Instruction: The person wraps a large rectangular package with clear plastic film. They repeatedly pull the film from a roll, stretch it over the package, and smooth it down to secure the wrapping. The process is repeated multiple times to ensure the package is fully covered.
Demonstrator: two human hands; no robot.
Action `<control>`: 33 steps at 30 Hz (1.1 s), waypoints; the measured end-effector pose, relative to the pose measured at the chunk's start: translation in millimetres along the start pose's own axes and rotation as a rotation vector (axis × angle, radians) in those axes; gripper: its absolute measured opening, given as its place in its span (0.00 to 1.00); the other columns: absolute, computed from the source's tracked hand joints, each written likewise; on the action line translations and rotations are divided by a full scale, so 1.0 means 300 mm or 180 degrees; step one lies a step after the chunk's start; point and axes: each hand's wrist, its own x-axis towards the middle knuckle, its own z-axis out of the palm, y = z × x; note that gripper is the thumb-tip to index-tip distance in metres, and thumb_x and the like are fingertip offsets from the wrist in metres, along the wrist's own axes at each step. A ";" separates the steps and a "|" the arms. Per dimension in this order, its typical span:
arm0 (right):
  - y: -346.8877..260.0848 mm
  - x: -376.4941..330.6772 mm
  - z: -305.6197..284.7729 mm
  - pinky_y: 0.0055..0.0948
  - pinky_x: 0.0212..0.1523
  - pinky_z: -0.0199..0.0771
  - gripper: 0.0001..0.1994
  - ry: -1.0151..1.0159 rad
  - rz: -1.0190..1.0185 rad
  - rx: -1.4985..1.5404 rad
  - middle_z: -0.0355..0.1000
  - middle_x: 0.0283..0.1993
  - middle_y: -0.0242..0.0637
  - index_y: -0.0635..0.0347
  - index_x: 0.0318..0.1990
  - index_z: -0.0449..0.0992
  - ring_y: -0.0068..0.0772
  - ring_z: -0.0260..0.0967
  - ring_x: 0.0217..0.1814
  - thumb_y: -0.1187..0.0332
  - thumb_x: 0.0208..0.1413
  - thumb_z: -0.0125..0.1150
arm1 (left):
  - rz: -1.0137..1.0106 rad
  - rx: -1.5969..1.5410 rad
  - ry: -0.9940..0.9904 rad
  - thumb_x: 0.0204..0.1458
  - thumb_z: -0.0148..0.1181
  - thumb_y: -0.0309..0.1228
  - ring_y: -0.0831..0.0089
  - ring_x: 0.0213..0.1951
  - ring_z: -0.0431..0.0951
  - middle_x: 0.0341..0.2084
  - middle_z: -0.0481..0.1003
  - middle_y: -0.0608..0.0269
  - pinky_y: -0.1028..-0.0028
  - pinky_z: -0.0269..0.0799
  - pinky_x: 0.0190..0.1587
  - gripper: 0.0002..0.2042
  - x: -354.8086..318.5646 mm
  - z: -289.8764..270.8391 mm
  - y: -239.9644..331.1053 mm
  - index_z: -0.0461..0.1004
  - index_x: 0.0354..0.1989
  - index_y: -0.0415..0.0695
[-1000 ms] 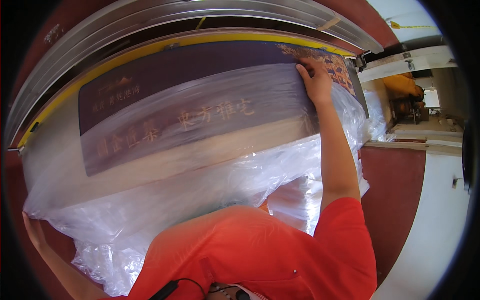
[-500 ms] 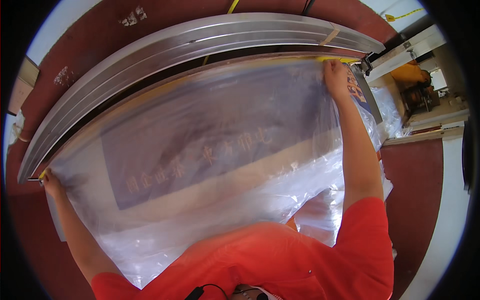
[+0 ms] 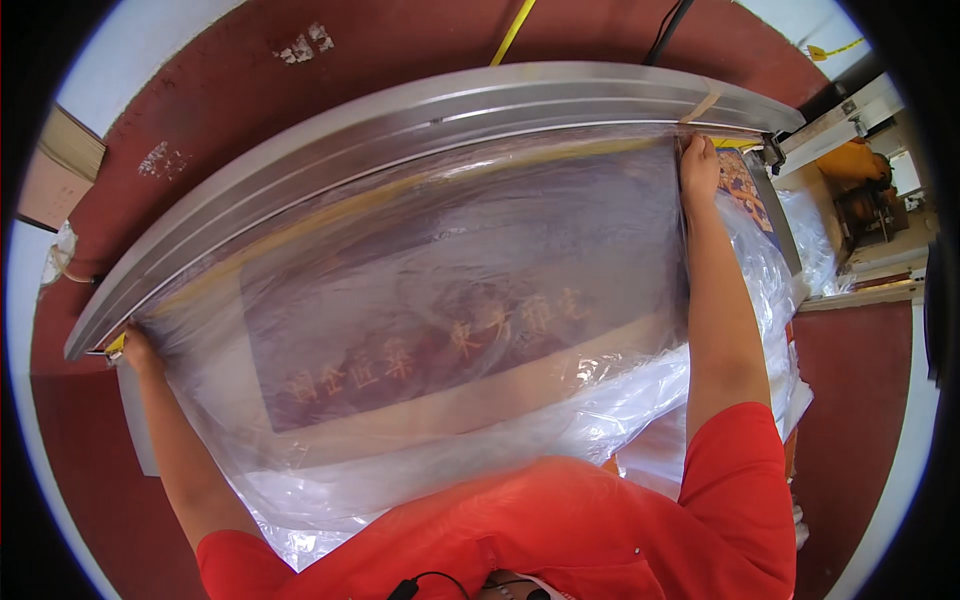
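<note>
A sheet of clear plastic film (image 3: 420, 240) is drawn wide in front of me, wrinkled, between my two hands. My left hand (image 3: 142, 350) is closed on its far left corner, close to the left end of a long silver metal bar (image 3: 430, 108). At the right, my right hand (image 3: 699, 168) pinches the film's far edge just below that bar. Through the film shows a flat sheet with a dark blue panel (image 3: 340, 330) bearing gold lettering. A yellow strip (image 3: 735, 142) runs along the bar's near side and shows uncovered beside my right hand.
More crumpled clear film (image 3: 765, 250) hangs at the right, beside a printed sheet (image 3: 745, 185) with a gold and blue pattern. A tan tape strip (image 3: 703, 102) crosses the bar. Beyond lies a dark red floor (image 3: 420, 45). Machinery (image 3: 865, 205) stands at the far right.
The dark gap between the film's far edge and the metal bar has closed; my hands and the film edge now sit nearer the bar. The whole view has shifted slightly.
</note>
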 end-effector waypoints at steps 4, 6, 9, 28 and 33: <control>-0.047 -0.026 -0.016 0.38 0.43 0.57 0.24 -0.0189 0.0081 -0.0065 0.65 0.39 0.52 0.63 0.39 0.67 0.51 0.60 0.43 0.53 0.47 0.33 | -0.0294 0.0377 0.0048 0.50 0.37 0.45 0.75 0.30 0.66 0.28 0.68 0.66 0.78 0.63 0.30 0.21 -0.072 -0.001 0.061 0.68 0.36 0.39; -0.022 0.000 -0.011 0.35 0.42 0.58 0.24 -0.0266 0.0130 0.0163 0.66 0.39 0.51 0.65 0.39 0.67 0.49 0.62 0.42 0.52 0.46 0.36 | -0.0271 0.0159 -0.0166 0.50 0.38 0.44 0.77 0.26 0.66 0.25 0.67 0.67 0.79 0.62 0.26 0.19 -0.017 -0.024 0.027 0.68 0.32 0.41; -0.077 -0.011 -0.068 0.30 0.41 0.58 0.27 -0.0973 0.0301 0.0714 0.67 0.36 0.48 0.68 0.37 0.68 0.40 0.64 0.38 0.50 0.43 0.43 | -0.0525 -0.0713 -0.0264 0.49 0.41 0.43 0.80 0.23 0.66 0.21 0.67 0.68 0.80 0.60 0.21 0.15 -0.040 -0.021 0.045 0.69 0.29 0.45; -0.445 -0.500 -0.120 0.16 0.27 0.56 0.07 -0.3156 0.0168 0.2068 0.64 0.22 0.23 0.61 0.26 0.71 0.12 0.55 0.25 0.67 0.44 0.55 | 0.1585 0.2995 -0.2035 0.47 0.44 0.33 0.62 0.42 0.67 0.37 0.68 0.51 0.69 0.61 0.43 0.16 -0.417 -0.098 0.457 0.64 0.42 0.38; -0.394 -0.490 -0.114 0.14 0.30 0.56 0.08 -0.3057 0.0002 0.2098 0.64 0.24 0.24 0.60 0.27 0.70 0.12 0.56 0.27 0.65 0.44 0.55 | 0.2722 0.0581 -0.3747 0.45 0.51 0.42 0.77 0.30 0.68 0.26 0.71 0.63 0.78 0.63 0.35 0.16 -1.467 0.600 0.910 0.70 0.31 0.40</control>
